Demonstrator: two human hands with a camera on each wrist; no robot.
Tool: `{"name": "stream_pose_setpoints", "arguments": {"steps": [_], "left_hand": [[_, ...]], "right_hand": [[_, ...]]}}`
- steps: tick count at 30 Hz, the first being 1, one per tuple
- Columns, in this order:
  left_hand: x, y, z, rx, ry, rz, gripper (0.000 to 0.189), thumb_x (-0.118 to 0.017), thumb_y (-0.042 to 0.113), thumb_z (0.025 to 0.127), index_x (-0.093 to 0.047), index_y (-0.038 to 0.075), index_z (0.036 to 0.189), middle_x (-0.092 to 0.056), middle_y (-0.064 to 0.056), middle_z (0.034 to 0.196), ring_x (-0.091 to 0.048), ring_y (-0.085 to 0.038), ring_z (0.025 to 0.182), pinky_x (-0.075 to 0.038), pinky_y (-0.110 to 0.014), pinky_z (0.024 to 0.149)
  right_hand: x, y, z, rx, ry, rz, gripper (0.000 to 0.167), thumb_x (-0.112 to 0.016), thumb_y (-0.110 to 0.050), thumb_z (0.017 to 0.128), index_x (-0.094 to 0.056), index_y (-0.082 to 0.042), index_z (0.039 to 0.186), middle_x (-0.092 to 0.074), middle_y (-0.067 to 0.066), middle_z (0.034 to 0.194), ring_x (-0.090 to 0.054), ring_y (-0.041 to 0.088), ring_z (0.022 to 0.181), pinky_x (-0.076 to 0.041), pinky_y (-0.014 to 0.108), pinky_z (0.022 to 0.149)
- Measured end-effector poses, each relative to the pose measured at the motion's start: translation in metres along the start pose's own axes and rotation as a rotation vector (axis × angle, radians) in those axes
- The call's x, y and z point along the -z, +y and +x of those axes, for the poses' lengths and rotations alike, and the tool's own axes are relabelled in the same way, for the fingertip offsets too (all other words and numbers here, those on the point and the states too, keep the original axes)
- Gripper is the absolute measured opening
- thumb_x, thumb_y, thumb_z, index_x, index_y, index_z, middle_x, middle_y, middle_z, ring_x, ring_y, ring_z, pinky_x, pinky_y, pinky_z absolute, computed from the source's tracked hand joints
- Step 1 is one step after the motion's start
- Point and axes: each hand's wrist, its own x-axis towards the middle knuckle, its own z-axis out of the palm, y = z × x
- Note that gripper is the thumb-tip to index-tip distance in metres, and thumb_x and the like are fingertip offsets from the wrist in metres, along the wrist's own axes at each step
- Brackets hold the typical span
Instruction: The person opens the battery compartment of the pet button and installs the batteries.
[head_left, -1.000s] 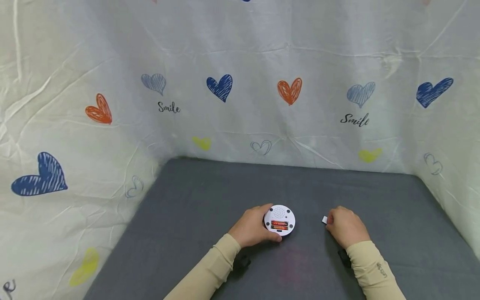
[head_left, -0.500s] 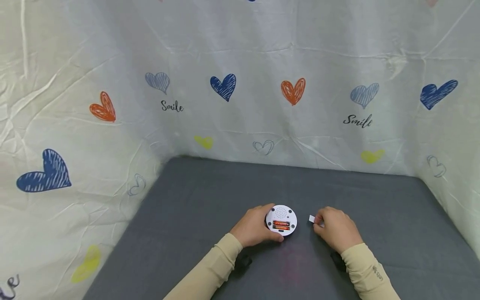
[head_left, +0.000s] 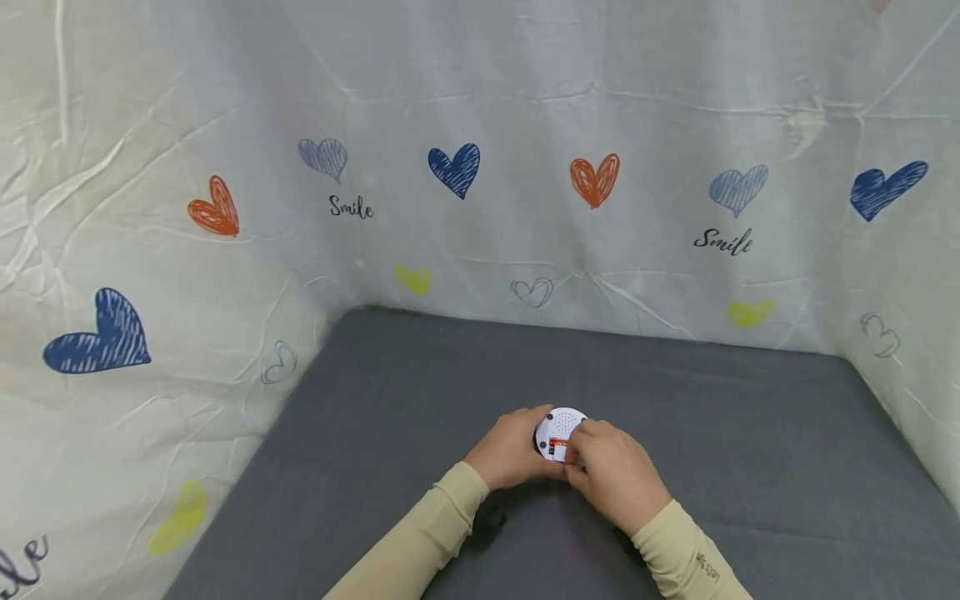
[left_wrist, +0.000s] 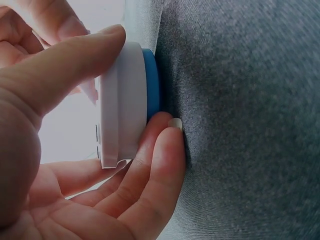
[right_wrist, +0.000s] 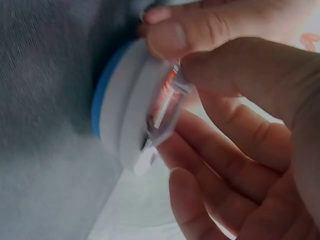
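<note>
A round white device (head_left: 564, 422) lies bottom up, with speaker holes, small dark feet and a battery compartment facing upward. Its blue part (left_wrist: 152, 82) faces the grey cloth in the left wrist view. My left hand (head_left: 510, 450) grips it from the left, thumb on one side and fingers round the other. In my right hand (head_left: 618, 475), a small white battery cover (head_left: 560, 453) is pinched between thumb and fingers, tilted over the compartment. Red-orange batteries (right_wrist: 172, 75) show partly beneath the cover. My right fingers hide the device's right side in the head view.
Dark grey cloth (head_left: 420, 375) covers the table. A pale curtain (head_left: 525, 108) printed with hearts stands round its back and sides. A small black object (head_left: 489, 521) sits under my left wrist.
My right hand has moved left with the battery cover, from apart on the right to the device's battery compartment. The left hand keeps its grip on the device. The head view has shifted slightly.
</note>
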Motion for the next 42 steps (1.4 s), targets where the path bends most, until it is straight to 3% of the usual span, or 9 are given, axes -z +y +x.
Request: {"name": "stream_pose_setpoints", "arguments": {"steps": [9,21,26,32,36,42], "left_hand": [[0.001,0.002,0.0,0.007,0.004,0.014,0.079,-0.096,0.04,0.079,-0.064,0.012,0.145,-0.075,-0.004,0.119,-0.062,-0.014,0.097,-0.052,-0.03,0.083],[0.001,0.0,0.0,0.008,0.0,0.008,0.075,-0.097,0.036,0.078,-0.065,0.015,0.142,-0.075,-0.001,0.116,-0.062,-0.014,0.095,-0.052,-0.03,0.083],[0.001,0.001,0.0,0.019,-0.012,0.008,0.077,-0.098,0.036,0.078,-0.064,0.016,0.144,-0.074,-0.002,0.119,-0.063,-0.015,0.098,-0.053,-0.033,0.085],[0.001,0.001,0.0,0.051,-0.023,0.002,0.09,-0.099,0.038,0.079,-0.058,0.013,0.154,-0.072,-0.007,0.134,-0.067,-0.021,0.115,-0.055,-0.042,0.099],[0.002,0.001,-0.001,0.051,-0.02,0.0,0.089,-0.099,0.037,0.078,-0.058,0.012,0.154,-0.072,-0.008,0.136,-0.067,-0.024,0.118,-0.054,-0.045,0.101],[0.001,0.003,0.001,0.049,-0.018,0.004,0.091,-0.1,0.037,0.077,-0.058,0.012,0.154,-0.072,-0.009,0.137,-0.067,-0.024,0.119,-0.055,-0.045,0.101]], "right_hand": [[-0.01,0.001,0.001,0.051,0.075,-0.034,0.028,-0.096,-0.007,0.075,-0.07,-0.016,0.078,-0.063,-0.008,0.083,-0.058,0.011,0.074,-0.051,0.03,0.066],[-0.017,0.004,0.001,0.035,0.084,-0.023,0.02,-0.094,-0.009,0.082,-0.075,-0.015,0.084,-0.066,-0.005,0.092,-0.061,0.015,0.082,-0.055,0.033,0.073],[-0.013,0.011,0.0,-0.101,0.102,0.021,0.018,-0.091,-0.014,0.087,-0.078,-0.012,0.098,-0.069,0.002,0.102,-0.062,0.02,0.09,-0.054,0.037,0.074],[-0.008,0.019,-0.001,-0.295,-0.04,0.075,0.054,-0.09,-0.028,0.09,-0.07,-0.006,0.135,-0.076,0.013,0.112,-0.071,0.025,0.088,-0.057,0.046,0.075],[-0.009,0.02,-0.001,-0.332,-0.095,0.11,0.056,-0.088,-0.03,0.092,-0.068,-0.003,0.137,-0.078,0.015,0.117,-0.074,0.026,0.094,-0.059,0.048,0.08],[-0.009,0.023,0.0,-0.355,-0.108,0.149,0.054,-0.088,-0.029,0.092,-0.07,-0.002,0.135,-0.071,0.005,0.093,-0.057,0.011,0.074,-0.049,0.035,0.068]]}}
